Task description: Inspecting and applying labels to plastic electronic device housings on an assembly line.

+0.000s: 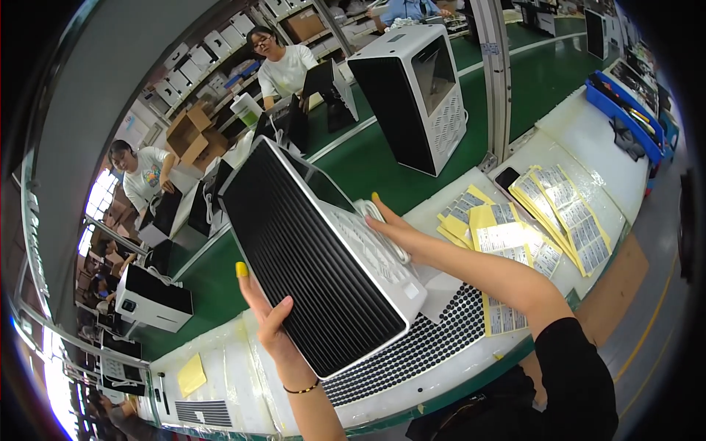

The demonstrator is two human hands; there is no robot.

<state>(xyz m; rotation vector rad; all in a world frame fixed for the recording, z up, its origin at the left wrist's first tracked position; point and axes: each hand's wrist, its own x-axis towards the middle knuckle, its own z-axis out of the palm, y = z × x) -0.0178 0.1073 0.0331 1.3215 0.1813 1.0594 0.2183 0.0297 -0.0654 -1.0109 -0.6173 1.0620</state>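
Observation:
Tilted in front of me is a white boxy appliance (369, 253) with a black ribbed panel (309, 257), slotted vents on its side and a dark window above them. My left hand (271, 317) grips its left edge, the thumb on the ribs. My right hand (393, 231) holds its right side by the bundled white power cord (386, 234). Each hand wears a yellow fingertip cover. Below the appliance lies a sheet of black round dots (397, 365) on the bench; the appliance hides part of it.
Yellow-backed label sheets (562, 213) and a phone (507, 178) lie on the right of the bench, near a blue tool bin (625, 110). A similar appliance (412, 95) stands on the green conveyor (353, 158). Co-workers (287, 70) work across it. A black-striped sheet (202, 413) lies at left.

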